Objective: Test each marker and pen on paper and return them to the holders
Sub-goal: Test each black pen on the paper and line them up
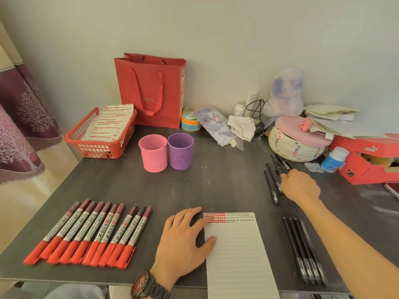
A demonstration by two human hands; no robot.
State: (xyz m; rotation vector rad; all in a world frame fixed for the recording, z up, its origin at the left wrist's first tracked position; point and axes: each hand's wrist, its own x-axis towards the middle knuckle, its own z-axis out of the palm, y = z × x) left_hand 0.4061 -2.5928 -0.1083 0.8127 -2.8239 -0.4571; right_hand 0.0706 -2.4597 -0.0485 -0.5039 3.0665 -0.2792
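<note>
Dark worktop point(216, 180) holds paper point(235, 251). Left grip point(183, 240) lies flat and released on its edge. Right grip point(300, 186) touches black pens point(274, 178); clenched or not, I cannot tell.

Dark grey table point(216, 186), scuffed. Carries row of red markers point(90, 234) front left, lined paper point(235, 244) overhanging front edge, black pens point(302, 251) front right. Mid-back: pink holder point(153, 153) beside purple holder point(181, 151). Back left: red basket point(101, 137), red bag point(151, 89).
</note>
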